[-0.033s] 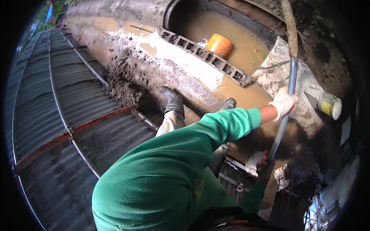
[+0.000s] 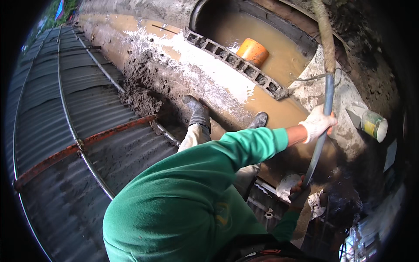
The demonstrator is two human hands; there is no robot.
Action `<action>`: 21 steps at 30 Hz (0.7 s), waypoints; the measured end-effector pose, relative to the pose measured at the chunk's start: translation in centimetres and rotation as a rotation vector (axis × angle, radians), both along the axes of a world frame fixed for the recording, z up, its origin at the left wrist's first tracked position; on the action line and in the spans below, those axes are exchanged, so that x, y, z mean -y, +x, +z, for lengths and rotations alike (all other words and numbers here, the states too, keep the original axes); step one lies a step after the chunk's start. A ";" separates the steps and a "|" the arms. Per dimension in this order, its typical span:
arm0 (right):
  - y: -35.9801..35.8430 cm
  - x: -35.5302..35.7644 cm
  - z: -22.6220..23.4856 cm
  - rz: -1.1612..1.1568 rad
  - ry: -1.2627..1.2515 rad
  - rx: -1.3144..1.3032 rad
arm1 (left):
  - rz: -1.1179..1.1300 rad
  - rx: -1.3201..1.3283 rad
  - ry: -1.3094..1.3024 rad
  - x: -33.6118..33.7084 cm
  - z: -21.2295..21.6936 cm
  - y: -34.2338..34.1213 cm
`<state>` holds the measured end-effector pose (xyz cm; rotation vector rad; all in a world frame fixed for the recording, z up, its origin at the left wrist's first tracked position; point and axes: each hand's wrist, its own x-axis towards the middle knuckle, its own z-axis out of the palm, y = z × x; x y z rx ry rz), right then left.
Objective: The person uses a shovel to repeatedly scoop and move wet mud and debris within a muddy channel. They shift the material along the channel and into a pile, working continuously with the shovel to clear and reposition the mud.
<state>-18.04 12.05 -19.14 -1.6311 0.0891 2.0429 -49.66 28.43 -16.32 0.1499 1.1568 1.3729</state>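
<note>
Nearest me, down in the dimmer corner, the right hand has its fingers curled round the lower end of a long pole. Higher up, the left hand, in a pale glove, has its grip closed on the pole's grey stretch – above that the shaft turns brown and runs up past a muddy pale slab, its far end out of sight. Dark boots stand well to the left. Beyond lie hollow blocks – and behind them, an orange bucket tilted in murky water.
</note>
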 end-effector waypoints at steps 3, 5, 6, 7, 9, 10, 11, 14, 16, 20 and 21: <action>-0.8 2.2 2.6 0.106 0.054 0.164 | 0.167 0.477 0.103 8.6 -0.6 -3.9; -3.6 3.8 4.9 0.075 0.083 0.162 | 0.373 0.568 -0.023 14.1 -1.9 -7.0; -5.7 4.5 6.3 0.186 0.100 0.163 | 0.486 0.573 -0.073 16.6 -3.1 -9.0; -8.2 5.2 7.3 0.271 0.125 0.107 | 0.617 0.484 -0.195 18.7 -4.7 -11.1; -14.4 6.0 8.8 0.389 0.047 -0.066 | 0.852 0.542 -0.381 23.5 -9.0 -16.0; -17.7 6.3 9.2 0.439 0.048 -0.064 | 0.888 0.528 -0.410 25.9 -11.4 -18.3; -21.1 6.8 9.4 0.488 0.046 -0.062 | 0.926 0.569 -0.480 28.1 -13.9 -20.3; -29.5 7.9 9.6 0.704 0.112 0.196 | 1.045 0.751 -0.422 33.6 -20.1 -23.1; -32.8 8.3 9.1 0.869 0.262 0.289 | 1.150 0.877 -0.495 35.7 -23.0 -22.3; -34.8 8.3 7.8 1.195 0.746 0.404 | 1.119 1.089 -0.465 36.8 -26.3 -19.0; -34.8 8.4 8.7 0.963 0.222 0.457 | 1.135 1.196 -0.378 36.5 -26.6 -18.4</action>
